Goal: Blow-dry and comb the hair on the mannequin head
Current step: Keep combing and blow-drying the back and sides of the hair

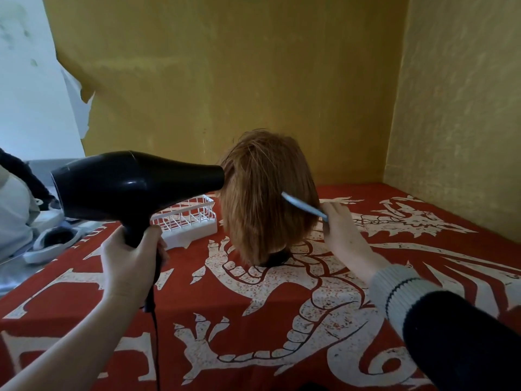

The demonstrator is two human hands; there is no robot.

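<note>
Nearest the camera, your two forearms reached out over the red cloth with its white dragon print point(282, 320), which covered the surface under everything. Your left hand point(132, 266) was wrapped tight round the handle of the glossy black plastic hair dryer point(132, 184), grip fully closed on it, barrel level and its long axis running left to right, nozzle touching the left side of the hair. The mannequin head with short auburn hair point(267, 196) stood upright at the middle of the cloth, farther off than both hands and between them. Your right hand point(342, 230), in a dark sleeve with a pale ribbed cuff, pinched one end of the thin pale-blue plastic comb point(304, 208); the comb slanted up and left, its free end lying in the hair on the right side. That hand sat just beside the head, so a downward stroke looked the likely next pull. A white plastic grid basket point(187, 222) lay behind the dryer, left of the head.
</note>
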